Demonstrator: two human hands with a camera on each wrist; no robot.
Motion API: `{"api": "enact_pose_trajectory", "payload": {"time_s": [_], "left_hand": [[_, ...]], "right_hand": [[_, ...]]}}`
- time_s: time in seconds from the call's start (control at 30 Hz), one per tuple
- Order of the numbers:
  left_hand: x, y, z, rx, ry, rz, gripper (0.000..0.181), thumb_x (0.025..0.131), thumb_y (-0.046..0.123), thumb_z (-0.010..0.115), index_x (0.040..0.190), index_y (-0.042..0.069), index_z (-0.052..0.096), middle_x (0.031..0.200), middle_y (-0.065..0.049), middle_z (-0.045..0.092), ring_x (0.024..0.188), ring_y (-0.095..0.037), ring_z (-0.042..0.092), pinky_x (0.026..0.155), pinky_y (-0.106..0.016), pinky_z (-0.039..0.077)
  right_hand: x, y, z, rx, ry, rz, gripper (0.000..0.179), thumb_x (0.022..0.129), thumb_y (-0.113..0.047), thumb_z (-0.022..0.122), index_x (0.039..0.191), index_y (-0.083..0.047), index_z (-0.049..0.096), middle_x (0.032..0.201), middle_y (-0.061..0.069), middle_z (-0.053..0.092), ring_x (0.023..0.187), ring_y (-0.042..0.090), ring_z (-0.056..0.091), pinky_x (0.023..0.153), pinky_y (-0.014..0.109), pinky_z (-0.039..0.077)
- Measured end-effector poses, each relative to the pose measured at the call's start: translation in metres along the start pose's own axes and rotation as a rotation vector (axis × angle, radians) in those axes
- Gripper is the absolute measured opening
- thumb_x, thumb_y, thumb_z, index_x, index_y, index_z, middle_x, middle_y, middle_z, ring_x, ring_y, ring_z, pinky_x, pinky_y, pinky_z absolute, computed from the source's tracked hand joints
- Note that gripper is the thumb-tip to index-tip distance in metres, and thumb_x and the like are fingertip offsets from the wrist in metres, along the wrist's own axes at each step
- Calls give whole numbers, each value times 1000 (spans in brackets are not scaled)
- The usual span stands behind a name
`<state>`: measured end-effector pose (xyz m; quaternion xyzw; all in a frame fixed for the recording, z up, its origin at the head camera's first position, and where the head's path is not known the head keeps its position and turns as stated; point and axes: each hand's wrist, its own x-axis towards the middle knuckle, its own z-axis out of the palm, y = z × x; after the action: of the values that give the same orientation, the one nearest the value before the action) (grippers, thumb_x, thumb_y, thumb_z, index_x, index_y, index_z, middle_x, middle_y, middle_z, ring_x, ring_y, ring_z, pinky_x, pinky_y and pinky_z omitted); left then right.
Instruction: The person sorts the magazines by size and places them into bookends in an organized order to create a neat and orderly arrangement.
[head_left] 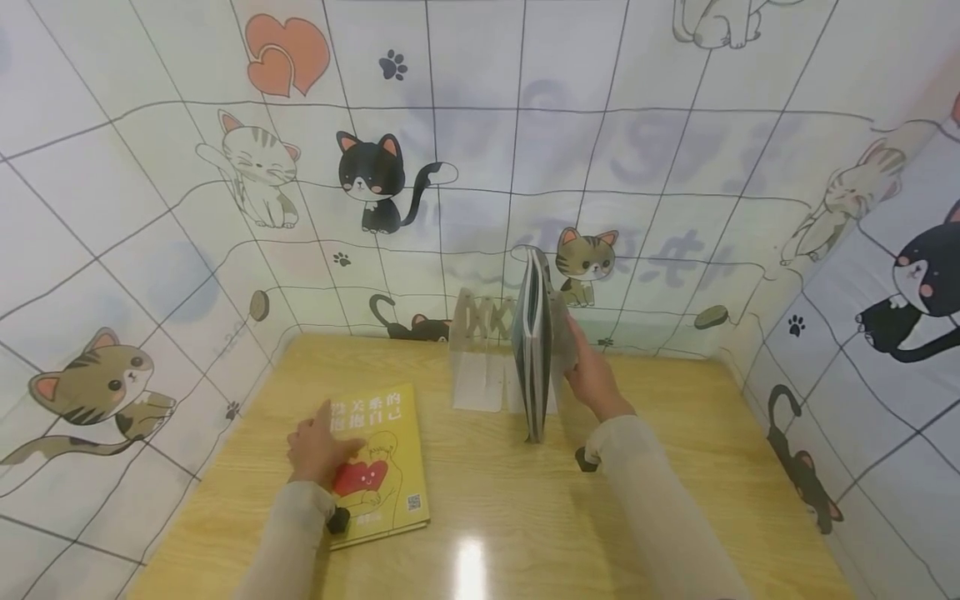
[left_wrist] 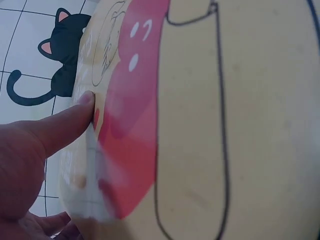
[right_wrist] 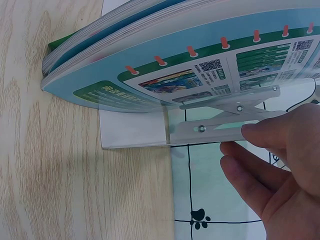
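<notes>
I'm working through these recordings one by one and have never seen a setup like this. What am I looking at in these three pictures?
There is no machine here: each grip is a person's bare hand. The wide picture comes from a camera on the head, looking forward and down; the two close ones come from cameras on the left and right wrists.

On the wooden table lies a yellow book. The left grip touches it, thumb on the cover, other fingers by its left edge; whether it holds firmly is hard to tell. The right grip pinches the right-hand panel of a pale book stand, and some upright books stand beside that panel.
</notes>
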<state>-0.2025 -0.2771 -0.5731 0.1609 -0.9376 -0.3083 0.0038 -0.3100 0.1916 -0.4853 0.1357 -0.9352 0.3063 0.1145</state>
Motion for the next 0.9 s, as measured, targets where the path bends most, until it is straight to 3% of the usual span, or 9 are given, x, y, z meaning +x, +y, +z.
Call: {"api": "enact_pose_trajectory", "payload": {"time_s": [0.3, 0.47, 0.73, 0.9], "left_hand": [[1, -2, 0, -60, 13, -50, 117, 68, 43, 86, 157, 16, 14, 137, -37, 29, 112, -54, 30, 86, -67, 31], [0, -4, -4, -114, 16, -97, 119, 67, 38, 86, 157, 14, 12, 137, -39, 27, 116, -60, 27, 92, -70, 28], [1, -10, -15, -175, -47, -79, 115, 73, 31, 83, 156, 5, 7, 149, -36, 20, 129, -62, 17, 104, -70, 14], [4, -16, -20, -209, -71, -61, 111, 78, 25, 80, 155, 2, 4, 155, -31, 13, 136, -56, 14, 109, -63, 13]], "right_hand": [[0, -1, -1, -4, 8, -14, 106, 78, 10, 72, 157, -24, 10, 70, 12, 57, 59, 26, 53, 57, 41, 46], [1, -1, 0, -13, 8, -12, 106, 78, 10, 71, 157, -25, 9, 69, 11, 56, 59, 25, 52, 56, 41, 45], [0, 0, 1, -4, 8, -8, 105, 78, 11, 70, 157, -25, 10, 63, 7, 51, 54, 23, 49, 54, 39, 44], [0, -1, 0, -4, 0, 2, 104, 78, 11, 70, 157, -24, 11, 63, 8, 51, 54, 23, 49, 54, 38, 44]]}}
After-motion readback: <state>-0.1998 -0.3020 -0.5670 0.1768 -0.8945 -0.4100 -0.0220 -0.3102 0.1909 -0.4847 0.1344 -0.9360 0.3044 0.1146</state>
